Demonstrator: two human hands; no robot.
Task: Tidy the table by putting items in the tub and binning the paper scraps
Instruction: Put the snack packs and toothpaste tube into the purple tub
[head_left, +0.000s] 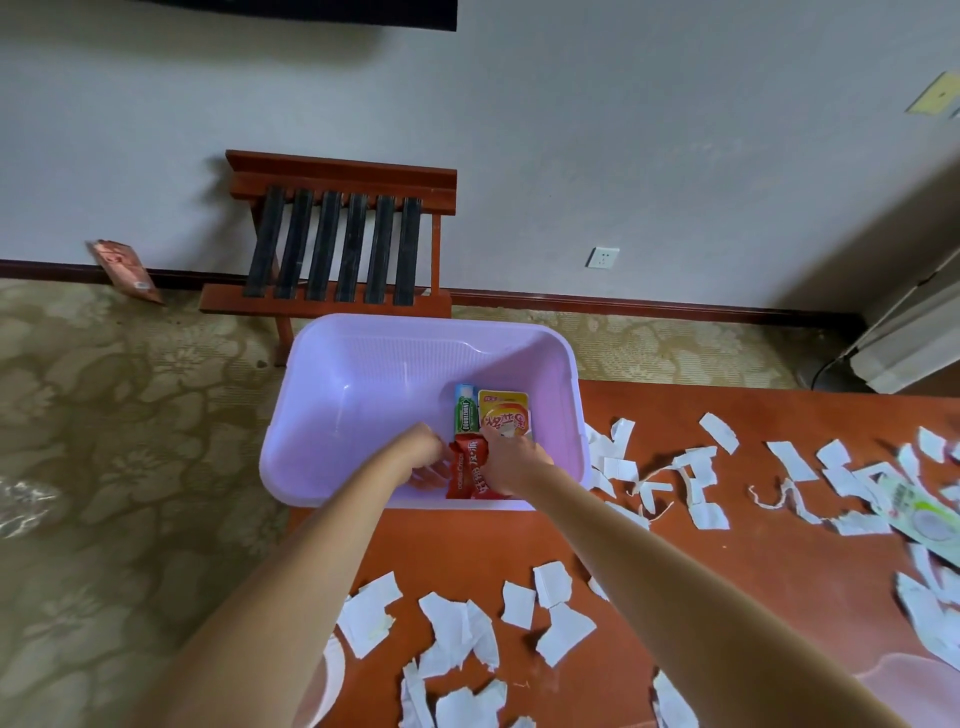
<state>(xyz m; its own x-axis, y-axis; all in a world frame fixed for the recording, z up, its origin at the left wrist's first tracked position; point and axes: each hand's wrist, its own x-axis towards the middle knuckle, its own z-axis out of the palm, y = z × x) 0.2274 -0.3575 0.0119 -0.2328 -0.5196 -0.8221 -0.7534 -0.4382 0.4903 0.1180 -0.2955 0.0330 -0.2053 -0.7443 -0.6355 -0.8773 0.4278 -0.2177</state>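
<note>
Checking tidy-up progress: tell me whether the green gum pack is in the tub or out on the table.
In. The green gum pack lies on the floor of the lilac tub, beside a yellow packet.

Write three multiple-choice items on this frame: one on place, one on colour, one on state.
1. Where is the green gum pack?
A. on the carpet
B. inside the tub
C. on the wooden rack

2. What colour is the tub?
A. blue
B. white
C. purple

3. What are the left hand and right hand doing?
A. holding the red wrappers inside the tub
B. hanging empty over the carpet
C. gathering paper scraps

Answers:
1 B: the gum pack lies on the tub's floor, beside a yellow packet.
2 C: the tub's walls and rim are pale purple.
3 A: both hands reach over the tub's near rim, with their fingers on the red wrappers.
</note>
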